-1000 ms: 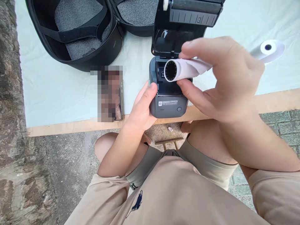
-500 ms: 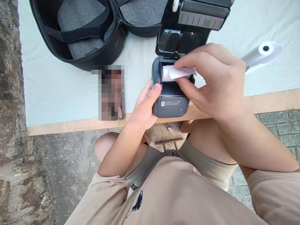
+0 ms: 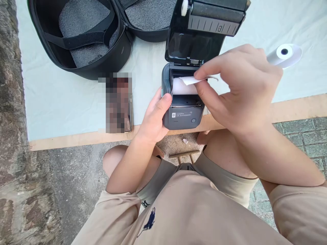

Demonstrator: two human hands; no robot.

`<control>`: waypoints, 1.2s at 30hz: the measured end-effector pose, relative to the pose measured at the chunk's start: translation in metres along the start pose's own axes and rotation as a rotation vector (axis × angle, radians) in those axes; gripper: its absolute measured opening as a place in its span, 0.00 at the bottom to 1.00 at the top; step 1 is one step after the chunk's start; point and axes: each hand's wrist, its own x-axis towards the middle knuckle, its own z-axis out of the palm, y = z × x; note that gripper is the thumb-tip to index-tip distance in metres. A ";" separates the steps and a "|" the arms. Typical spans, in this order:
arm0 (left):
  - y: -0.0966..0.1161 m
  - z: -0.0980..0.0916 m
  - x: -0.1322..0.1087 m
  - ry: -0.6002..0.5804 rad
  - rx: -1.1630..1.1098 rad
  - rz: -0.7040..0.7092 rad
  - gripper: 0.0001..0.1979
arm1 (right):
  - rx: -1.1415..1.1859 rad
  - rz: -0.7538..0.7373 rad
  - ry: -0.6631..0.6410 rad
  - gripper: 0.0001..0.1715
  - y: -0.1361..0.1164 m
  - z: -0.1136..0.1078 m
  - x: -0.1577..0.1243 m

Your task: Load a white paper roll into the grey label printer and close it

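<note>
Across the upper part of the view, a table is covered by a pale cloth, with bare wood exposed along its near edge. Toward the far left, a black case is spread open, its grey foam lining crossed by a strap. At the table's near edge, a dark printer is held with its lid swung up. Its left side is clasped by the left hand, whose thumb is laid against the casing; the other fingers are mostly hidden. To its left, a phone-like slab, largely pixelated, is set down. To the right, a spare roll is laid on the cloth. Inside the printer's bay, a white paper roll is seated crosswise, and its loose end is pinched between thumb and forefinger by the right hand.
</note>
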 end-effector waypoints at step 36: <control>0.005 -0.001 -0.002 -0.007 0.030 0.113 0.16 | 0.699 0.109 -0.276 0.25 0.009 0.014 -0.013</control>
